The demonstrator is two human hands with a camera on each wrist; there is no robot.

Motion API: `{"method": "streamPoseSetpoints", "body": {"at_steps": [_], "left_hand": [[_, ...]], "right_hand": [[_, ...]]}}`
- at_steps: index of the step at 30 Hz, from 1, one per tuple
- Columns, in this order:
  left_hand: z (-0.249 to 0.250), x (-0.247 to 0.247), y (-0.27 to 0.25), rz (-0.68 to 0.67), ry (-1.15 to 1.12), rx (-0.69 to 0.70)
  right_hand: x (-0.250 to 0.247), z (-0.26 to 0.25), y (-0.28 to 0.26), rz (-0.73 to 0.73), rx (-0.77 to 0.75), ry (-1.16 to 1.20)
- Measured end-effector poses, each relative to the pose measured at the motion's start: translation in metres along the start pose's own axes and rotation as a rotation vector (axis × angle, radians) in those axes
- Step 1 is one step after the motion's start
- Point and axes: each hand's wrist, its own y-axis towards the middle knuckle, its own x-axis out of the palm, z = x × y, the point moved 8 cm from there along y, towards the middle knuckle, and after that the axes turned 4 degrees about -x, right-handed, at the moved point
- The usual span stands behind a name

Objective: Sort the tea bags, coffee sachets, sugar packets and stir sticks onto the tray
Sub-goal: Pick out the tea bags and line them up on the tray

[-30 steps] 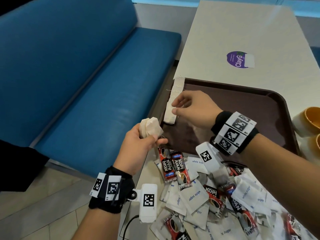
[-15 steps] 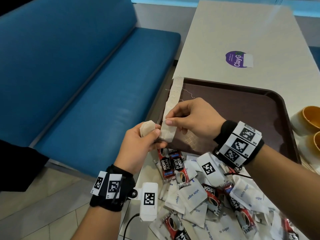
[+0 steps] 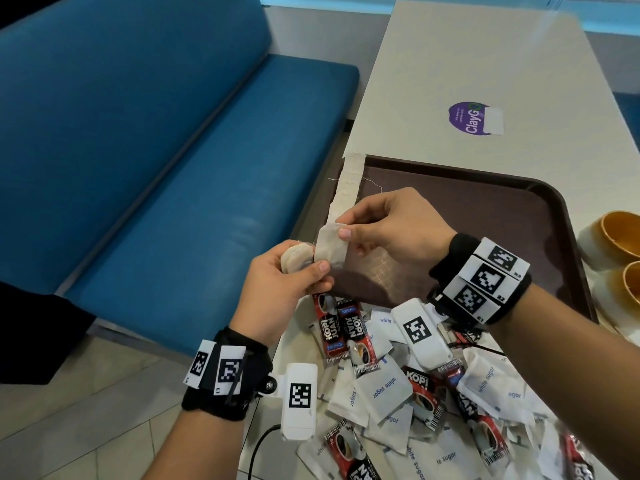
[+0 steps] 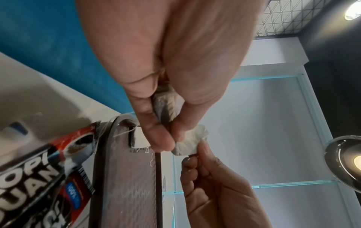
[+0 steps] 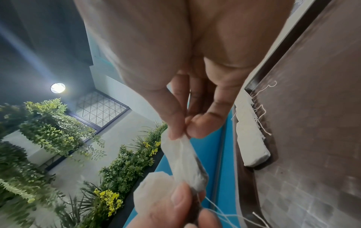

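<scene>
Sachets and packets lie nearest you in a loose heap: red coffee sachets point(image 3: 337, 332) mixed with white sugar packets point(image 3: 388, 386) on the table point(image 3: 450, 64), none of them sorted yet as far as you can see. No stir sticks are visible in any view.

Just beyond the heap, your left hand point(image 3: 280, 289) curls around a small bunch of tea bags point(image 3: 294, 259), thumb pressed over them. Your right hand point(image 3: 391, 233) pinches the top corner of one tea bag point(image 3: 330, 249) between thumb and forefinger, and that bag touches the bunch in your left hand, so you appear to be peeling it free. The right wrist view shows its strings trailing down past your left thumb.

Farther on, the brown tray point(image 3: 519, 216) holds only a neat row of tea bags point(image 3: 348, 183) laid along its left rim, loose strings beside them. By this showing you are early in the job: tea bags partly placed, with coffee, sugar and sticks all left. Beside the tray's right edge stand two orange cups point(image 3: 620, 233).
</scene>
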Motion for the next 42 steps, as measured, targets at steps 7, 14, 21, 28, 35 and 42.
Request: {"method": "streamPoseSetpoints", "body": {"at_steps": [7,14,21,28,35,42], "left_hand": [[-0.007,-0.015,0.003,0.114,0.040,-0.014],[-0.015,-0.025,0.002,0.144,0.065,-0.076],[-0.012,-0.025,-0.001,0.135,0.116,-0.083],[-0.013,-0.028,-0.001,0.144,0.124,-0.085],[-0.015,-0.029,-0.001,0.138,0.100,-0.105],[-0.014,-0.027,-0.001,0.130,0.059,-0.115]], "right_hand": [[-0.016,0.002,0.008,0.152,-0.041,-0.101],[-0.016,0.030,0.023,0.121,0.065,-0.162],[0.007,0.058,0.036,-0.026,0.175,-0.267],[0.002,0.062,0.050,0.074,0.217,-0.215],[-0.001,0.067,0.048,0.140,0.282,-0.172],[0.002,0.065,0.046,0.154,0.297,-0.150]]}}
